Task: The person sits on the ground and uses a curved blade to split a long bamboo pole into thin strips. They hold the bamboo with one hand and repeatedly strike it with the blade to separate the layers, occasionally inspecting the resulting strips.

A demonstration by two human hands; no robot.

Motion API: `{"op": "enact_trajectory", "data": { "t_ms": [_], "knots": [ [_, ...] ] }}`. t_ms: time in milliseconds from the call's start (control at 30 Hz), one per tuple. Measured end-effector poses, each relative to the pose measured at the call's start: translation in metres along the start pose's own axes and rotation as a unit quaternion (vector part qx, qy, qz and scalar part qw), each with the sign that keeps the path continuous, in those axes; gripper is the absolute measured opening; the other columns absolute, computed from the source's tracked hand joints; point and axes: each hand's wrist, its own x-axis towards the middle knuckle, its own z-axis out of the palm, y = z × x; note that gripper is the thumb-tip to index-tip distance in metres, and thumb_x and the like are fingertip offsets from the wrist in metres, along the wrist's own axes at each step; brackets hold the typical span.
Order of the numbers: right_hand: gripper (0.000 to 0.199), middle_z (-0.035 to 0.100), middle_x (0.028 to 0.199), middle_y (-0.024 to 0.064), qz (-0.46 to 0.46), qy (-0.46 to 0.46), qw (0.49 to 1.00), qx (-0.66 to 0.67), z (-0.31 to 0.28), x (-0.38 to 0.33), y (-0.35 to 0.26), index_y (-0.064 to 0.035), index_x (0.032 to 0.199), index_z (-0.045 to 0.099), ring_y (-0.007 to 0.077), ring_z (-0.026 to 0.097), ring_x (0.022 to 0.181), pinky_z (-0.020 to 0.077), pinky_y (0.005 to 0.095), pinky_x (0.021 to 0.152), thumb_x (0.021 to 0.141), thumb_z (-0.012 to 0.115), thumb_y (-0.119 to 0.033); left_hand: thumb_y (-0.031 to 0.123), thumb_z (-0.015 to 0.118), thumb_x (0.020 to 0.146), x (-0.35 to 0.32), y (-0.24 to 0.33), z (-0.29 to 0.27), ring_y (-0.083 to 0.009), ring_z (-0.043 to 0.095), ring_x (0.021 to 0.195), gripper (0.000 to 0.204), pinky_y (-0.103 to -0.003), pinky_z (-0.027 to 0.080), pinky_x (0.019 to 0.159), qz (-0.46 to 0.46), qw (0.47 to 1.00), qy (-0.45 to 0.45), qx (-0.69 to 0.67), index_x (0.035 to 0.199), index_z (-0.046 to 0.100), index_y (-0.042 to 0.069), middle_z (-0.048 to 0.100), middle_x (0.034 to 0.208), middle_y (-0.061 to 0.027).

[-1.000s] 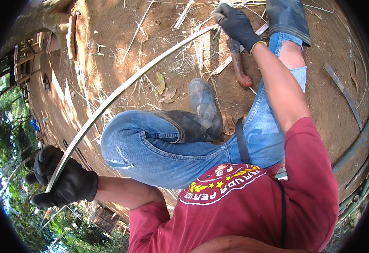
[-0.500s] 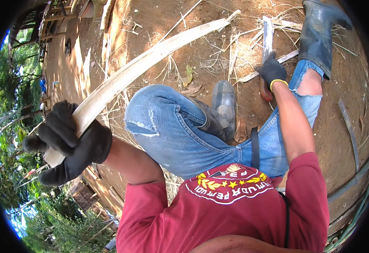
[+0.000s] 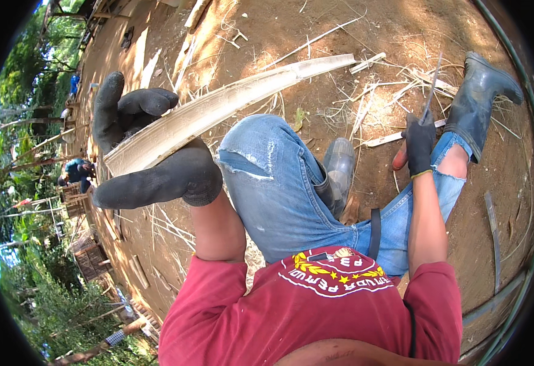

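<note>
My left hand (image 3: 157, 174), in a black glove, holds a long, pale, split bamboo slat (image 3: 230, 100) near its close end. The slat lies across the palm, with the thumb and fingers loosely spread around it. Its far end reaches over the ground ahead, above my bent left knee. In my right hand (image 3: 420, 143), also gloved in black, is a machete (image 3: 431, 91), gripped by a reddish-brown handle whose end shows below the fist. The blade points away from me and appears almost edge-on. The slat and the blade are apart.
Thin bamboo offcuts and shavings (image 3: 370, 100) litter the brown dirt ahead. A flat pale strip (image 3: 395, 137) lies near my right hand. My rubber boots (image 3: 483, 100) stand on the ground. At right lie a grey strip (image 3: 492, 241) and long poles (image 3: 498, 305). Another person (image 3: 81, 171) is far left.
My left hand has moved right with the slat, its fingers and thumb spreading more. The slat is less steep in view. My right hand has turned the machete from flat side to nearly edge-on.
</note>
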Motion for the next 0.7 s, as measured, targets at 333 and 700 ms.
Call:
{"op": "enact_trajectory", "data": {
  "t_ms": [333,700],
  "knots": [
    [0.047,0.051,0.071,0.0005,-0.008,-0.04,0.966,0.256,-0.01,-0.057,-0.041,-0.0013,0.139,0.049,0.0103,0.054,0.054,0.0464,0.0253,0.048,0.095,0.052,-0.017,0.081,0.015,0.089,-0.003,0.008,0.012,-0.0196,0.06,0.058,0.101,-0.03,0.052,0.057,-0.049,0.999,-0.01,-0.003,0.123,0.053,-0.007,0.059,0.066,-0.0118],
    [0.045,0.05,0.067,-0.0003,-0.001,-0.074,0.951,0.299,-0.007,-0.042,-0.022,-0.003,0.138,0.05,0.0101,0.051,0.049,0.0446,0.0248,0.044,0.098,0.055,-0.02,0.074,0.031,0.093,0.013,-0.019,0.017,-0.0199,0.052,0.06,0.077,-0.031,0.04,0.062,-0.134,0.874,-0.195,-0.424,0.093,0.063,0.004,0.053,0.06,-0.0063]
  ]
}}
